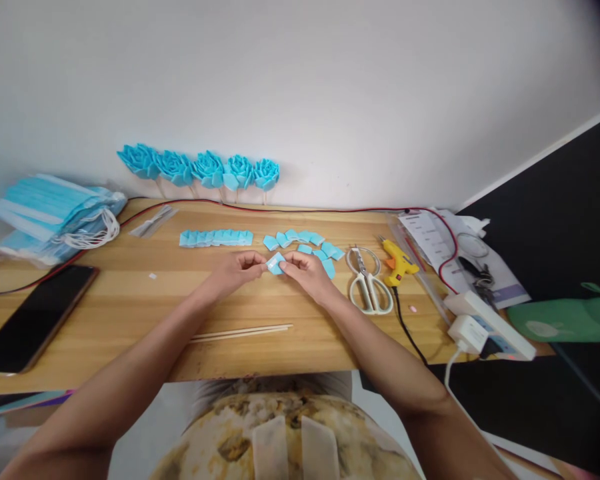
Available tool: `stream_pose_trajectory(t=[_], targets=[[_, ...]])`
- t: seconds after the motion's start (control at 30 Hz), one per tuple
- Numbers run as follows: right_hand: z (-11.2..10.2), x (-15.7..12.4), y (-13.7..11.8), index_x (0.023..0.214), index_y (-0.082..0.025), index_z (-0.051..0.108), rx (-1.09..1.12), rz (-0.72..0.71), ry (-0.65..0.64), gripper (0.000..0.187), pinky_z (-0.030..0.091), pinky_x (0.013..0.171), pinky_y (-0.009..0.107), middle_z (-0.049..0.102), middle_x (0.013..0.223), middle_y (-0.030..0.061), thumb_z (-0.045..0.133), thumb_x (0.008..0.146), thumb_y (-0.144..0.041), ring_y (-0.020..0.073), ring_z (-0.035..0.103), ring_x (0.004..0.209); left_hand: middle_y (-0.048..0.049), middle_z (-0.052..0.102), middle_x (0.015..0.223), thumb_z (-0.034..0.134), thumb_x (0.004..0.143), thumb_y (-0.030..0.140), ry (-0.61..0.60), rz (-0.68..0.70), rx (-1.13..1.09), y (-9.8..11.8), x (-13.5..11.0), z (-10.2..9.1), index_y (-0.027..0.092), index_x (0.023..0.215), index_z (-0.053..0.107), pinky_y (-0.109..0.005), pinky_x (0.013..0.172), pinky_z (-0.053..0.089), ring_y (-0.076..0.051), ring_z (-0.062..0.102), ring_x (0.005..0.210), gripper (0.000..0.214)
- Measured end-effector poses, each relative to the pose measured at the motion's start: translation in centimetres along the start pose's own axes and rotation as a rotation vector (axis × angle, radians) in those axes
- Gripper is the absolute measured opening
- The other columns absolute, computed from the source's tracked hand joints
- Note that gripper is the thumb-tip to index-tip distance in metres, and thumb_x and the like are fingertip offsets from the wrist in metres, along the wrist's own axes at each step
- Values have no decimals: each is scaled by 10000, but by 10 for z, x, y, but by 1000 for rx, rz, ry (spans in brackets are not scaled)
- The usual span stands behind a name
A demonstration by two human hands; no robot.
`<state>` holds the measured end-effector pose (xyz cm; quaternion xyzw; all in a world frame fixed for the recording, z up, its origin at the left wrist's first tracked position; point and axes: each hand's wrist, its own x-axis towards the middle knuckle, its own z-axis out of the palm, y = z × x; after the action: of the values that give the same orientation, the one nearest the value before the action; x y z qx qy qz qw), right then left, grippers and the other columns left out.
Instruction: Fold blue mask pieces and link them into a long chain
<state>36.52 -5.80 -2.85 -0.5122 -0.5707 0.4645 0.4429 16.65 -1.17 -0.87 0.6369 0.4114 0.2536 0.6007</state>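
Between my two hands, just above the table, is a small folded blue fabric piece [275, 264] with a pale strip on it. My left hand [239, 270] pinches its left corner, and the fingers of my right hand [307, 272] grip its right side. Several similar blue pieces [293, 237] lie loosely behind and beside my right hand. To their left, a neat overlapping row of folded blue pieces [216, 238] rests on the wood. White-handled scissors [369, 287] lie right of my right hand. Two thin wooden sticks [245, 332] lie nearer my body.
Blue fabric flowers [209, 169] on sticks lean against the wall. Face masks [50, 207] and a phone [37, 320] lie left. A yellow glue gun [399, 263], papers [430, 237] and a power strip [495, 330] are right. A red-black cable [290, 211] runs along the back.
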Motion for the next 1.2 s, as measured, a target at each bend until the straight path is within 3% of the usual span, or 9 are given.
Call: stream_pose_trajectory(t=[0.1, 0.2, 0.37, 0.63, 0.83, 1.2], targets=[[0, -1, -2, 961, -226, 688, -166, -179, 160, 161, 485, 766, 319, 721, 932, 26, 598, 866, -320, 177, 641, 835, 47, 491, 594, 689, 660, 516, 53, 9, -4, 1, 0, 1, 170, 739, 622, -245, 568, 304, -96, 390, 567, 361], [2, -4, -7, 941, -237, 675, -469, -447, 305, 107, 477, 848, 368, 725, 935, 40, 591, 874, -239, 201, 630, 900, 36, 519, 612, 688, 681, 507, 131, 35, 25, 0, -1, 2, 172, 724, 613, -242, 573, 314, -98, 404, 573, 346], [6, -7, -8, 925, -234, 687, -694, -632, 220, 122, 466, 778, 343, 703, 832, 30, 576, 905, -189, 192, 606, 828, 3, 595, 672, 687, 682, 507, 144, 70, 61, -2, -1, 4, 167, 705, 615, -238, 600, 360, -116, 466, 625, 348], [5, -7, -3, 902, -220, 711, -788, -610, 178, 117, 433, 755, 335, 712, 832, 42, 598, 920, -240, 192, 587, 804, 1, 578, 669, 614, 733, 467, 99, 142, 135, -8, -2, 8, 166, 750, 635, -235, 584, 363, -119, 464, 625, 302], [5, -8, -5, 871, -230, 704, -730, -526, 136, 140, 435, 779, 335, 710, 818, 38, 575, 925, -242, 188, 598, 809, -2, 581, 668, 587, 765, 442, 90, 180, 205, -9, -3, 9, 170, 758, 641, -236, 585, 370, -121, 468, 625, 278], [5, -8, -7, 817, -212, 684, -654, -559, 146, 155, 428, 741, 311, 686, 760, 30, 565, 915, -202, 174, 590, 769, -2, 572, 682, 582, 764, 462, 76, 162, 177, -9, -3, 9, 165, 772, 630, -239, 592, 354, -116, 456, 624, 301]])
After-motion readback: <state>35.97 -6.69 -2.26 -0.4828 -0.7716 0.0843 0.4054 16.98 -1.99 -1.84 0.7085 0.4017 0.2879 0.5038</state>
